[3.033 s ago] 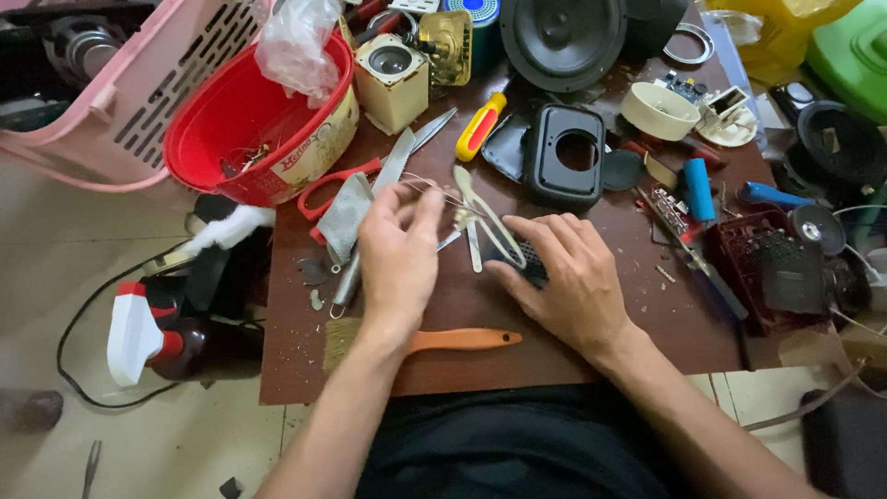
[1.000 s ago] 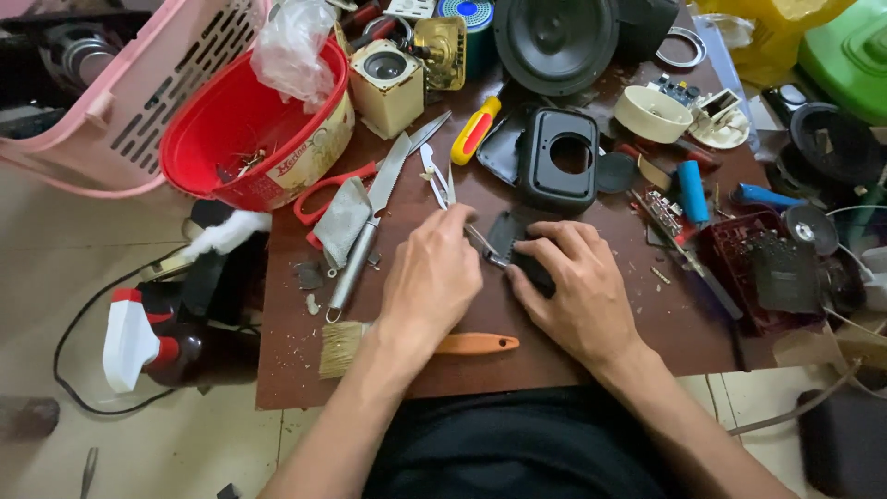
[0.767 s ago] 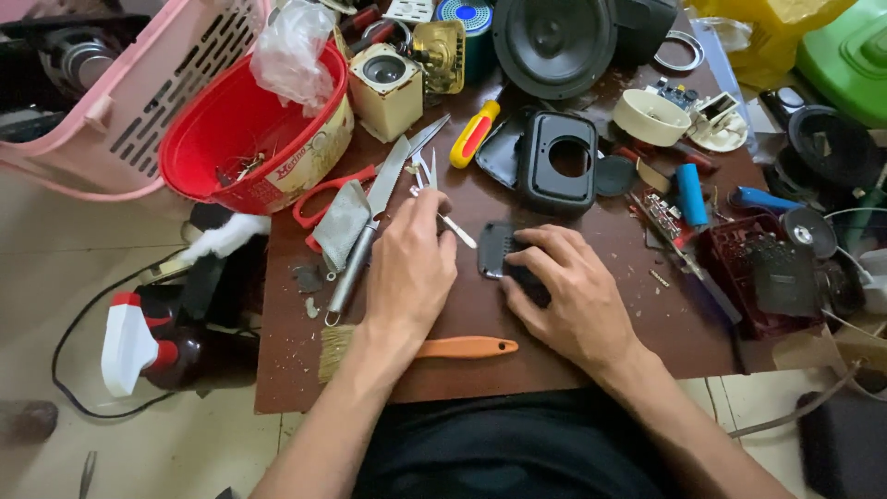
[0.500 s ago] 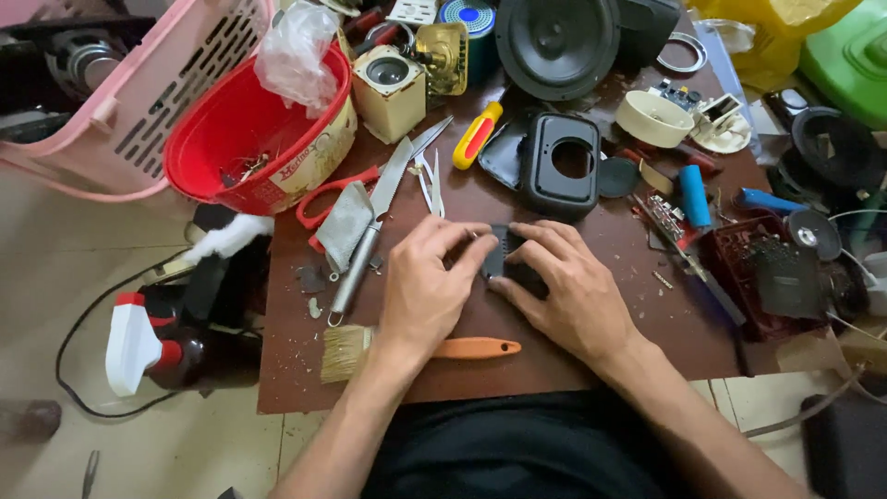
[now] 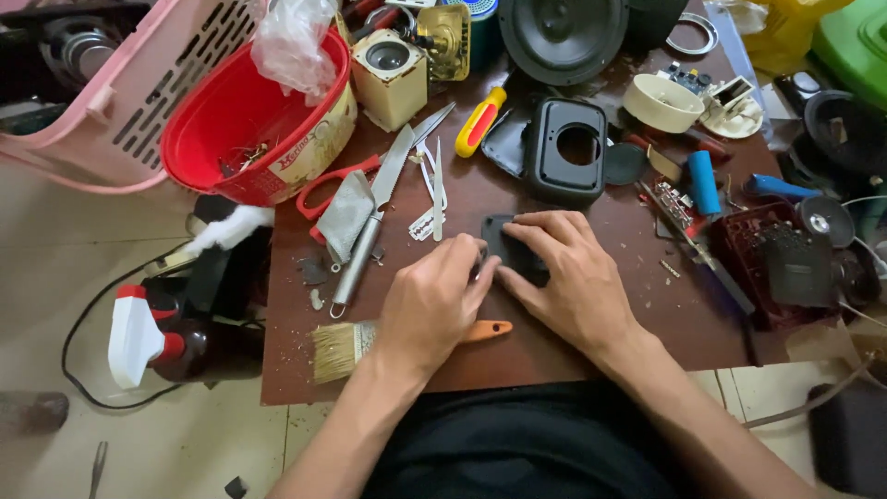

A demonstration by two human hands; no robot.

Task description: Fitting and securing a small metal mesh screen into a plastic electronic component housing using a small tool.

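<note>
Pressing a small black plastic cover point(image 5: 504, 242) flat on the wooden board point(image 5: 591, 342).
Left hand point(image 5: 432, 305) and right hand point(image 5: 564, 277) close together, fingertips clamped on it; it looks light and rigid, best gripped by its edges.

Matt plastic, bright metal, worn wood

The small black part point(image 5: 506, 242) looks matt plastic; the knife point(image 5: 379, 208) and tweezers point(image 5: 436, 180) are shiny metal; the table point(image 5: 573, 346) is dull, dusty brown wood.

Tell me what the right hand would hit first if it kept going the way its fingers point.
The right hand points up-left. Beyond the black part under its fingertips, the tweezers probably come first.
</note>
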